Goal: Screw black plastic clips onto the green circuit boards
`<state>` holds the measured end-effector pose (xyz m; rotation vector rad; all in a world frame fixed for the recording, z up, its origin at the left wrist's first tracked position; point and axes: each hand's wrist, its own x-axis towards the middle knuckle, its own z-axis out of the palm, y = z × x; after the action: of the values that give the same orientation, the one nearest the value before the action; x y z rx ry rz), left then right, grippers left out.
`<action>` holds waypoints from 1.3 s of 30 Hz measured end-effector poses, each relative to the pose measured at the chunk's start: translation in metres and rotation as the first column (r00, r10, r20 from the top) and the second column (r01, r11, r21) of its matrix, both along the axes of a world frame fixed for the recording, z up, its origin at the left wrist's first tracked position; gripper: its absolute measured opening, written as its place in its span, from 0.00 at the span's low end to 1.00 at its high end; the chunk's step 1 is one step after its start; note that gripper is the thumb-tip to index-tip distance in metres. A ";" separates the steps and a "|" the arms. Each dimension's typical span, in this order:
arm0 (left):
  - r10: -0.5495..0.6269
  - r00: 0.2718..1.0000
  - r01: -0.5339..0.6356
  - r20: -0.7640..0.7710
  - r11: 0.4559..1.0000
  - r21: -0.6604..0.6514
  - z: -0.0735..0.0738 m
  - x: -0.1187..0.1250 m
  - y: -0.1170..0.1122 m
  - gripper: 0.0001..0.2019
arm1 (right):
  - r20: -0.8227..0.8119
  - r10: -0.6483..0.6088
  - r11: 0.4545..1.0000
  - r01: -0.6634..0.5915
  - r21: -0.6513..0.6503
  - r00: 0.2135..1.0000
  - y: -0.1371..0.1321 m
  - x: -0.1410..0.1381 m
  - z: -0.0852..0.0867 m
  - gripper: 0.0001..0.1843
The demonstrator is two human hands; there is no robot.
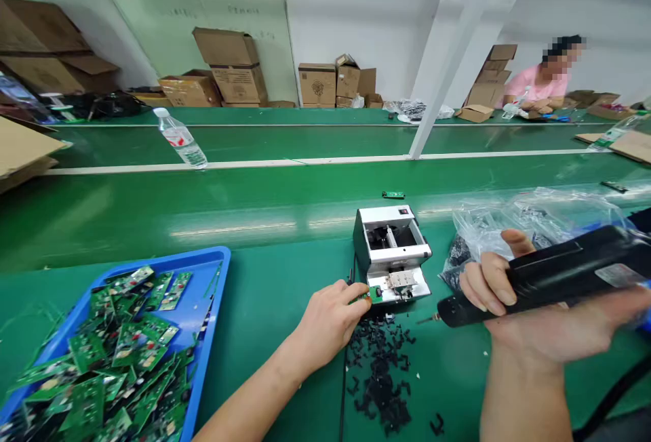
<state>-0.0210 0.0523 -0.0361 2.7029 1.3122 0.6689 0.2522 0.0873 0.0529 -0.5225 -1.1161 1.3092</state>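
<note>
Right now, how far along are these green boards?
Done: black plastic scraps lie heaped beside the benchtop machine. In hand: the left hand holds a small green board at the machine; the right hand grips a black electric screwdriver. Remaining: the blue tray holds many boards.

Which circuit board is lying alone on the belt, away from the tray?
The small one just beyond the white benchtop machine; the others are heaped in the blue tray or pinched by the left hand.

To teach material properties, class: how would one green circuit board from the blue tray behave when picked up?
The green circuit boards look thin and flat: probably stiff, light, and brittle if bent. They overlap in the blue tray, so one may snag its neighbours.
</note>
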 end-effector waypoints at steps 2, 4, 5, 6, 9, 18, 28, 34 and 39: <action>0.000 1.000 0.000 -0.004 1.000 0.002 0.001 0.000 0.000 0.11 | 0.037 0.023 0.992 -0.027 0.120 0.999 0.003 -0.013 0.008 0.53; -0.001 1.000 0.001 -0.012 1.000 0.007 0.002 0.000 0.000 0.11 | 0.055 0.002 0.986 -0.012 0.168 0.998 0.006 -0.027 0.009 0.52; -0.002 1.000 0.002 -0.018 1.000 0.007 0.002 0.001 0.000 0.11 | 0.059 -0.006 0.984 -0.004 0.179 0.998 0.008 -0.033 0.007 0.50; -0.003 1.000 0.003 -0.023 1.000 0.004 0.003 0.001 -0.001 0.10 | 0.058 -0.012 0.982 0.000 0.188 0.998 0.009 -0.039 0.005 0.49; -0.003 0.999 0.002 -0.039 1.000 -0.019 0.005 0.001 -0.001 0.08 | 0.056 -0.006 0.982 -0.004 0.187 0.998 0.013 -0.049 -0.001 0.47; 0.001 0.996 -0.008 -0.090 0.997 -0.071 0.007 0.004 -0.002 0.09 | 0.086 0.066 0.985 -0.078 0.153 0.994 0.018 -0.054 -0.006 0.44; 0.006 0.992 -0.012 -0.130 0.999 -0.051 0.005 0.006 -0.001 0.08 | 0.147 0.068 0.991 -0.084 0.105 0.987 0.017 -0.052 -0.007 0.48; 0.004 0.990 -0.010 -0.144 0.999 -0.041 0.003 0.009 0.000 0.07 | 0.129 0.134 0.984 -0.147 0.098 0.983 0.013 -0.051 0.007 0.48; 0.018 0.989 -0.021 -0.146 1.000 -0.019 -0.001 0.010 0.000 0.07 | 0.091 0.177 0.969 -0.189 0.159 0.980 0.023 -0.062 0.027 0.47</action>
<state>-0.0107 0.0524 -0.0367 2.7726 1.3696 0.4633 0.1906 0.1106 0.0800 -0.3537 -1.3507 1.3481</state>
